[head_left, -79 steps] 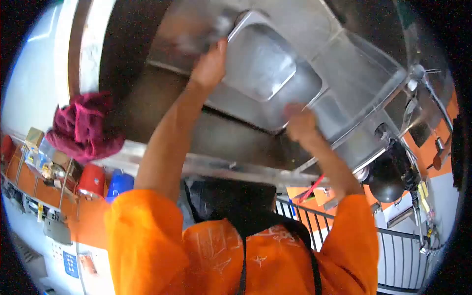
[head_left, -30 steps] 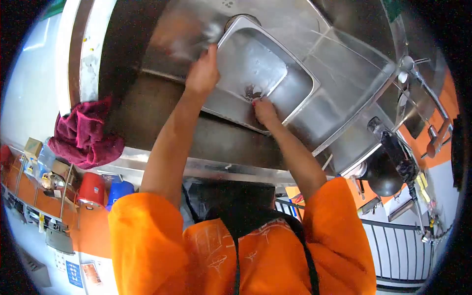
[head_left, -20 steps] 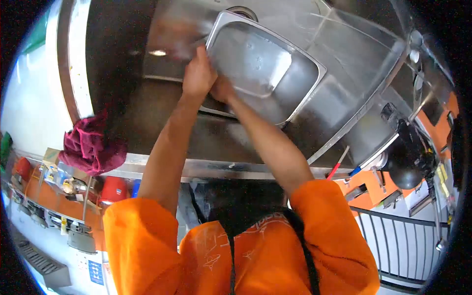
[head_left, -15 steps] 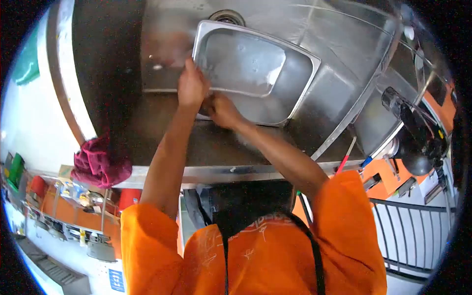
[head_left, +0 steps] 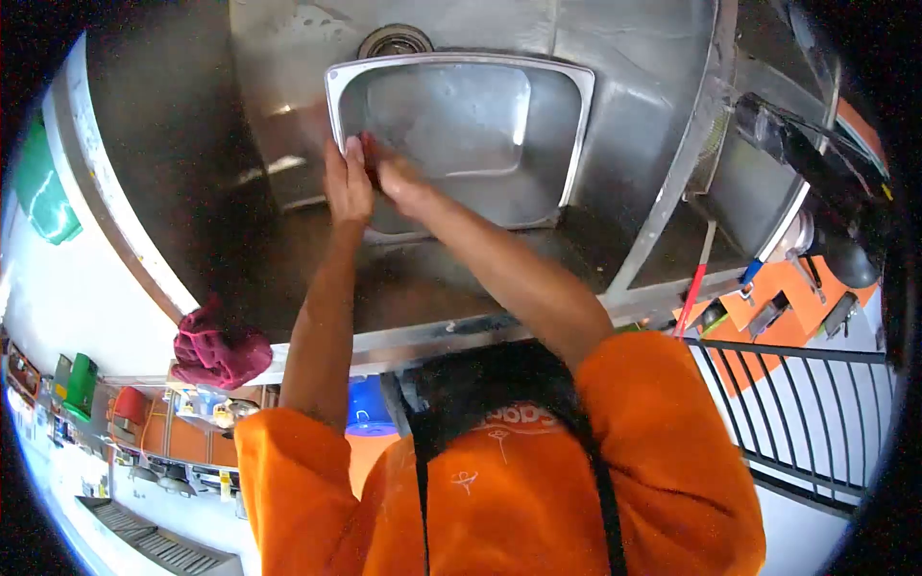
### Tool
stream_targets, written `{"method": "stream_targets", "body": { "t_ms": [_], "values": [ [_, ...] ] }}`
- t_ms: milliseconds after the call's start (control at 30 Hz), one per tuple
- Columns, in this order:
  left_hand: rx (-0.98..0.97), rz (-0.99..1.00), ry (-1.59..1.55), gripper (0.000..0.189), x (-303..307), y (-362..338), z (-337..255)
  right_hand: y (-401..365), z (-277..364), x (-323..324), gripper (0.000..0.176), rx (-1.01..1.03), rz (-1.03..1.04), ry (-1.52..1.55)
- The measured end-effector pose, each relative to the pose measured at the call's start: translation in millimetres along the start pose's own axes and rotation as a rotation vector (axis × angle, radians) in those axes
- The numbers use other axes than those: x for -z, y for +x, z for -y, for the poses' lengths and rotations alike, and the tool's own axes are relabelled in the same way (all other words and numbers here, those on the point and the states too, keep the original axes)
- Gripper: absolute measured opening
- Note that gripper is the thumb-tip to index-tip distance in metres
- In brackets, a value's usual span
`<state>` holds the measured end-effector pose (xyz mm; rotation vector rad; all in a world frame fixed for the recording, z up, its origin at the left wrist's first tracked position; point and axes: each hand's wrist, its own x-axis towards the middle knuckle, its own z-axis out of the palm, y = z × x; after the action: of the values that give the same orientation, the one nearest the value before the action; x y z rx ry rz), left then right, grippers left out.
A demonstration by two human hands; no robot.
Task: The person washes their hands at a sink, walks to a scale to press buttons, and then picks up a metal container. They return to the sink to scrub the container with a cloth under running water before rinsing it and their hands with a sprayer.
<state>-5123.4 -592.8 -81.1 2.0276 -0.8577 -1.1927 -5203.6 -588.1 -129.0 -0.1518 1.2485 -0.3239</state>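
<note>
A rectangular stainless steel food pan (head_left: 547,134) lies tilted in the metal sink, its open side facing me. My left hand (head_left: 348,187) is at the pan's left rim, fingers along the outside of the wall and thumb on the near side, holding it. My right hand (head_left: 399,187) is closed just inside the left wall, blurred by motion. A small dark red thing (head_left: 368,149) shows at its fingertips, pressed to the inner wall; its kind is hard to make out.
The sink (head_left: 634,115) has a round drain (head_left: 394,40) behind the pan. A maroon cloth (head_left: 221,350) hangs over the front edge at left. To the right are a metal divider (head_left: 672,182), a red-handled tool (head_left: 693,288) and a black railing (head_left: 797,403).
My right hand has moved up from the pan's near-left corner along its left wall. The left hand has slid lower on the rim, and the pan sits more level in view.
</note>
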Motion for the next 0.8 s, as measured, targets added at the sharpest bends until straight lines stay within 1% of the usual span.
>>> {"method": "stream_targets", "body": {
  "t_ms": [67,100,167,200,233,300,333,367,400,433,467,533,567,667,700,733,800],
  "values": [
    [-0.057,0.015,-0.056,0.036,2,7,11,-21,45,-19,0.038,0.250,0.099,-0.153],
    [-0.031,0.053,-0.094,0.037,5,7,9,-37,54,-24,0.039,0.354,0.136,-0.227],
    [-0.037,0.046,-0.212,0.039,5,3,21,-31,13,-14,0.037,0.403,0.055,-0.430],
    [-0.097,0.037,-0.111,0.039,2,6,28,-20,3,-11,0.036,0.449,0.021,-0.537],
    [-0.147,0.034,-0.005,0.040,1,6,27,-9,8,-11,0.036,0.277,0.004,-0.421],
    [-0.027,0.063,0.074,0.039,3,7,21,17,29,-8,0.037,0.247,-0.023,-0.398],
    [-0.056,0.048,0.043,0.039,1,10,18,21,48,-13,0.038,0.235,-0.036,-0.389],
    [-0.084,0.028,0.010,0.039,-1,12,17,12,55,-18,0.033,0.383,-0.073,-0.481],
    [-0.096,0.011,-0.022,0.038,1,8,18,-4,43,-22,0.030,0.504,-0.092,-0.481],
    [-0.090,0.045,-0.047,0.038,5,5,16,-21,25,-24,0.027,0.620,-0.114,-0.481],
    [-0.046,0.040,-0.028,0.038,5,1,11,-27,13,-22,0.024,0.753,-0.139,-0.483],
    [0.004,0.020,-0.001,0.038,-1,2,-6,13,0,-8,0.019,0.638,-0.210,-0.528],
    [-0.049,0.009,0.067,0.036,0,7,14,29,12,-5,0.019,0.472,-0.194,-0.491],
    [-0.038,0.009,-0.005,0.034,0,5,21,44,36,-12,0.037,0.541,-0.201,-0.528],
    [-0.016,0.026,-0.037,0.033,0,6,21,20,30,-16,0.033,0.522,-0.219,-0.602],
    [-0.068,0.001,-0.013,0.034,-3,14,17,3,33,-18,0.030,0.525,-0.233,-0.684],
    [-0.141,-0.040,0.046,0.035,-4,7,14,51,11,-10,0.030,0.482,-0.343,-0.748]
  ]
}}
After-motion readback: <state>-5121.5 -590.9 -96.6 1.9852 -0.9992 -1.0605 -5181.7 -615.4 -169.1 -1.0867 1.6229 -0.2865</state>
